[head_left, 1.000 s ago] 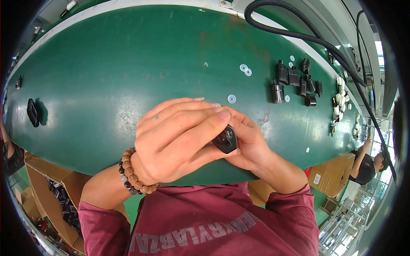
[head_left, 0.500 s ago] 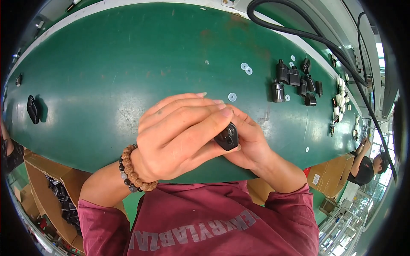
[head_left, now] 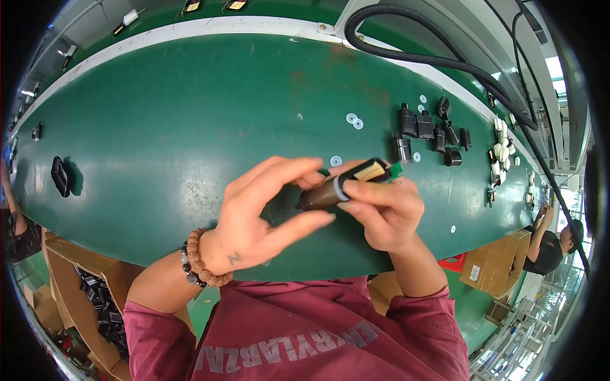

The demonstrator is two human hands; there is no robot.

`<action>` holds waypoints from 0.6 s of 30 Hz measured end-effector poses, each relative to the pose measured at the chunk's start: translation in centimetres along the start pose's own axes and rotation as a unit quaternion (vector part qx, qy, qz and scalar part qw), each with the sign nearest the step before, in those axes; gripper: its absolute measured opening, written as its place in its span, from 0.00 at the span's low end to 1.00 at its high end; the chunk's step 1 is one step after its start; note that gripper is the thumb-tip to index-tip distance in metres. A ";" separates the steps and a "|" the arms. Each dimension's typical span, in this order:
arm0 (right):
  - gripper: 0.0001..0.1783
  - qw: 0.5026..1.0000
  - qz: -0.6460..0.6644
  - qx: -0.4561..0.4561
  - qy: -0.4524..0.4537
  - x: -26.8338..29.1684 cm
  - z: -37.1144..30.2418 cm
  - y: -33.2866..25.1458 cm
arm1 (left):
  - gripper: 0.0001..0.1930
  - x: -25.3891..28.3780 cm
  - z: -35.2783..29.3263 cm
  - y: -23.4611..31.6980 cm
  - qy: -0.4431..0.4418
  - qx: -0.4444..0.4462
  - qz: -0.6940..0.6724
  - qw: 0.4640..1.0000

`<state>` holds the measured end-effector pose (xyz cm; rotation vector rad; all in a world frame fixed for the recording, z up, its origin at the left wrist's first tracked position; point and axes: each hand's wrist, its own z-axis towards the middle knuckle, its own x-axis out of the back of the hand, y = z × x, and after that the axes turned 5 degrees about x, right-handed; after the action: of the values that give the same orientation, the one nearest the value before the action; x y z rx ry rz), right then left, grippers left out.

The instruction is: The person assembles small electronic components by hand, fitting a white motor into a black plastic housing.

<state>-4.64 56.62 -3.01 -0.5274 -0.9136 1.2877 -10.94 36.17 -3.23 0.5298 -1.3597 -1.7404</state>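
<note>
In front of my chest, my right hand [head_left: 393, 213] pinches a small tube-shaped device [head_left: 322, 195] between thumb and fingers. The device has a brown see-through tank at its left end, a pale grey ring round its middle, and a black body with a cream patch and a green piece at the right end. My left hand [head_left: 251, 206] is open round the tank end, thumb and forefinger spread; whether a fingertip touches the tank cannot be made out. Just beyond the device lies a clear round disc [head_left: 336, 161] on the green table [head_left: 210, 95].
Several black casings [head_left: 424, 124] stand and lie at the right. A pile of white parts [head_left: 502, 149] is farther right. A black shell [head_left: 61, 176] lies at the left. A thick black cable [head_left: 406, 54] loops overhead. Cardboard boxes [head_left: 492, 263] flank me; a co-worker [head_left: 551, 247] sits at right.
My left hand has come off the device and opened. The device, earlier mostly hidden in both hands, now lies lengthwise in my right hand, its tank and cream patch showing.
</note>
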 end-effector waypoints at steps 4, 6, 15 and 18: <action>0.14 1.000 0.000 0.019 0.007 -0.1 0.3 -0.3 | 0.19 0.4 -0.1 0.0 -0.030 -0.026 0.019 0.999; 0.18 0.999 0.031 0.034 -0.012 -0.5 -0.1 0.1 | 0.18 0.3 -0.1 0.2 -0.019 -0.029 0.010 0.999; 0.28 0.963 0.242 0.000 0.122 -2.9 -0.8 -0.1 | 0.19 -0.3 0.4 -0.5 0.044 -0.141 0.086 0.985; 0.22 0.979 0.150 0.076 0.116 -2.7 -0.7 0.6 | 0.19 -0.5 -0.1 -0.1 0.049 -0.105 0.058 0.992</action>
<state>-4.52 54.28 -4.63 -0.6966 -0.5499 1.5175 -10.67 36.52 -3.46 0.4048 -1.1009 -1.7153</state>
